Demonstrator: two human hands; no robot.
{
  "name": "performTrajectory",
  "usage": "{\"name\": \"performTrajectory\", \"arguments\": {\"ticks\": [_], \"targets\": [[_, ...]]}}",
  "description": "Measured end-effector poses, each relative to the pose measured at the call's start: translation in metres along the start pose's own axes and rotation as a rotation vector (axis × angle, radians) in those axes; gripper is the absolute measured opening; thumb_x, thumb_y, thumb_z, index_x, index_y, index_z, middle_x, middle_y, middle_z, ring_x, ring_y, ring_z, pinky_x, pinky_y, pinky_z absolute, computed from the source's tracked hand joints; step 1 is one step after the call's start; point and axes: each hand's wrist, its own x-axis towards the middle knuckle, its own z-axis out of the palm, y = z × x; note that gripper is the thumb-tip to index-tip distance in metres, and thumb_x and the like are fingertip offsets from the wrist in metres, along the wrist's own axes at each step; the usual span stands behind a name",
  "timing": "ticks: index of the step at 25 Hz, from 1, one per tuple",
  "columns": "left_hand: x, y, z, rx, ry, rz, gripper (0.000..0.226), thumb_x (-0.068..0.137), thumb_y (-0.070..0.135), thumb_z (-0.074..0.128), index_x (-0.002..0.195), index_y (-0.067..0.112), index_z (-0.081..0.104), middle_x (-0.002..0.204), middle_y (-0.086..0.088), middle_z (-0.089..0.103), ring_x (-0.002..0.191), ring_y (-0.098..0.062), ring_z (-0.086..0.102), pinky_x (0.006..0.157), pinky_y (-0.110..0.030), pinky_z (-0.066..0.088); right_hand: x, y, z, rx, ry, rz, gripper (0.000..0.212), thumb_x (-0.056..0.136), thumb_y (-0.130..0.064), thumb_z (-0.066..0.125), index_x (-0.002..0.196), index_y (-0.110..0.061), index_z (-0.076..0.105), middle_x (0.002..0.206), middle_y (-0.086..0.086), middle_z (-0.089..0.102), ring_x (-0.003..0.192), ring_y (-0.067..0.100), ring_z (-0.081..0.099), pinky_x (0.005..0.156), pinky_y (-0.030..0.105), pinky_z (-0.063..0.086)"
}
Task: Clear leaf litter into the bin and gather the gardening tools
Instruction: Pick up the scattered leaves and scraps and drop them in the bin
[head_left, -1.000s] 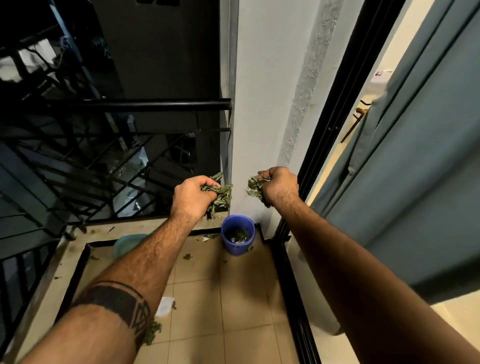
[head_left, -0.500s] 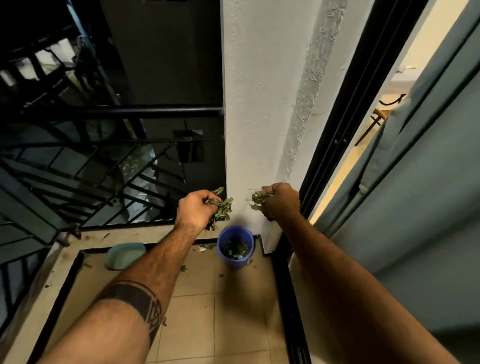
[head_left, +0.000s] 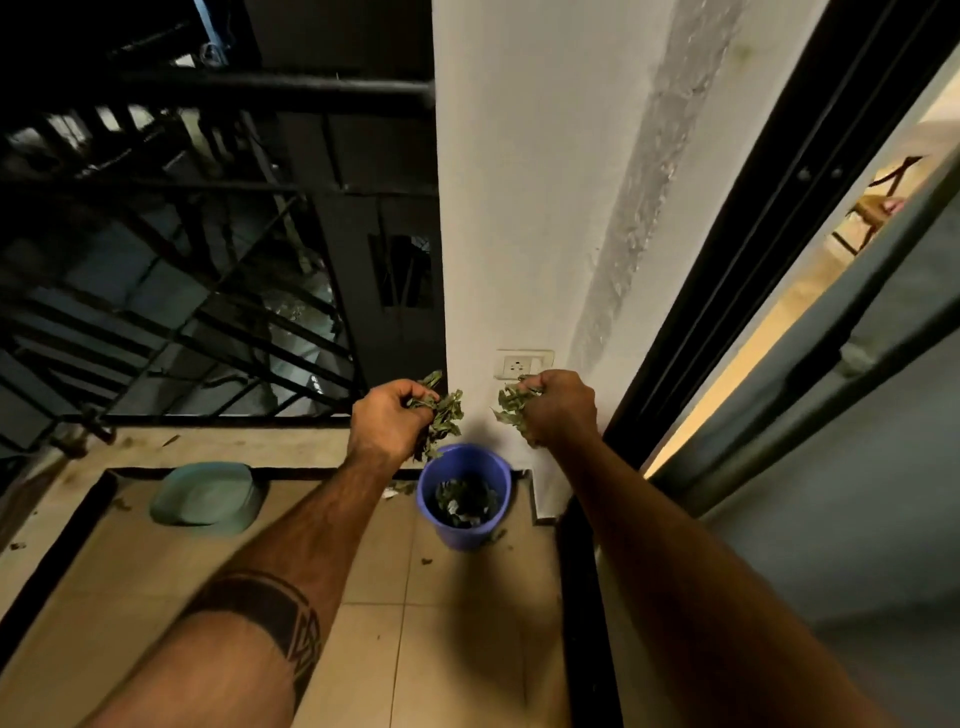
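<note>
A blue bucket (head_left: 480, 538) stands on the balcony floor against the white wall, with dry leaves lying inside it. My left hand (head_left: 387, 421) is closed on a bunch of green leaf litter (head_left: 441, 415), held just above and left of the bucket's rim. My right hand (head_left: 563, 405) grips another bunch of leaves (head_left: 511, 405) above the bucket's right side. Both forearms stretch forward from the bottom of the view. No gardening tools are visible.
A pale green lid or tub (head_left: 208, 499) lies on the tiles to the left. A few leaf scraps (head_left: 402, 488) lie beside the bucket. A black railing (head_left: 208, 93) borders the far side, a wall socket (head_left: 522, 364) is above my hands, and a black door frame (head_left: 727, 260) and curtain are right.
The view has moved closer to the bucket and tilted up. Both hands still hold their leaves and have come nearer over the bucket.
</note>
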Motion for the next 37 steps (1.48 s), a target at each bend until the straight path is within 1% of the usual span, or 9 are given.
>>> {"name": "performTrajectory", "arguments": {"ticks": [5,7,9,14,16,23,27,30,37], "targets": [[0.064,-0.114,0.084,-0.003,0.01,0.055,0.028,0.087,0.006,0.069,0.082,0.033,0.073,0.075,0.008,0.074,0.045,-0.004,0.058,0.05,-0.023,0.051,0.069,0.088,0.106,0.041,0.012,-0.037,0.026,0.087,-0.003,0.062,0.102,-0.019,0.077,0.105,0.001,0.075,0.089,0.026,0.071,0.083,0.043,0.062],[0.088,-0.162,0.121,0.013,0.014,0.083,0.026,0.086,0.005,0.068,0.085,0.029,0.075,0.068,0.009,0.072,0.042,-0.003,0.056,0.049,-0.021,0.05,0.1,0.127,0.149,0.017,0.016,-0.067,0.032,0.087,0.0,0.06,0.107,-0.018,0.077,0.114,0.0,0.074,0.099,0.022,0.068,0.093,0.029,0.055],[0.109,-0.211,0.156,0.021,0.03,0.101,0.024,0.086,0.005,0.067,0.085,0.028,0.076,0.066,0.008,0.072,0.041,-0.001,0.055,0.047,-0.018,0.047,0.126,0.161,0.187,0.011,0.03,-0.076,0.034,0.088,0.002,0.06,0.109,-0.019,0.076,0.117,-0.003,0.072,0.097,0.016,0.064,0.087,0.017,0.046],[0.153,-0.316,0.238,0.079,0.034,0.16,0.024,0.079,0.008,0.072,0.075,0.031,0.072,0.075,0.009,0.075,0.062,-0.006,0.068,0.065,-0.027,0.058,0.175,0.247,0.282,-0.022,0.016,-0.108,0.032,0.082,-0.004,0.065,0.105,-0.022,0.078,0.113,0.001,0.075,0.102,0.027,0.069,0.088,0.04,0.06],[0.167,-0.344,0.263,0.08,0.017,0.179,0.022,0.079,0.007,0.071,0.075,0.028,0.071,0.072,0.006,0.075,0.06,-0.014,0.07,0.062,-0.032,0.059,0.188,0.273,0.309,-0.037,0.029,-0.108,0.025,0.085,-0.011,0.069,0.105,-0.023,0.078,0.11,0.004,0.075,0.1,0.028,0.069,0.09,0.038,0.058],[0.192,-0.388,0.3,0.193,-0.024,0.181,0.017,0.085,0.014,0.072,0.097,0.026,0.072,0.096,0.004,0.074,0.089,-0.016,0.068,0.086,-0.028,0.054,0.213,0.308,0.347,-0.035,0.024,-0.143,0.031,0.091,-0.012,0.062,0.12,-0.022,0.07,0.113,0.007,0.072,0.095,0.025,0.064,0.087,0.025,0.047],[0.199,-0.392,0.313,0.537,-0.377,0.264,0.033,0.094,0.018,0.063,0.128,0.016,0.063,0.132,-0.011,0.062,0.126,-0.029,0.054,0.104,-0.031,0.039,0.218,0.317,0.363,-0.275,-0.174,-0.141,0.046,0.096,-0.014,0.055,0.141,-0.017,0.055,0.138,0.013,0.061,0.129,0.032,0.055,0.109,0.037,0.042],[0.206,-0.389,0.321,0.625,-0.544,0.249,0.057,0.095,0.025,0.065,0.149,0.017,0.046,0.158,-0.012,0.037,0.15,-0.024,0.026,0.116,-0.03,0.023,0.219,0.323,0.364,-0.346,-0.189,-0.172,0.055,0.096,-0.016,0.057,0.15,-0.02,0.047,0.148,0.01,0.053,0.136,0.029,0.049,0.114,0.038,0.038],[0.202,-0.382,0.324,0.676,-0.342,0.39,0.068,0.101,0.029,0.054,0.16,0.021,0.02,0.166,-0.008,0.02,0.153,-0.025,0.019,0.123,-0.038,0.021,0.211,0.32,0.341,-0.431,-0.074,-0.269,0.047,0.099,-0.021,0.054,0.146,-0.02,0.047,0.141,0.012,0.057,0.13,0.033,0.053,0.104,0.037,0.044]]}}
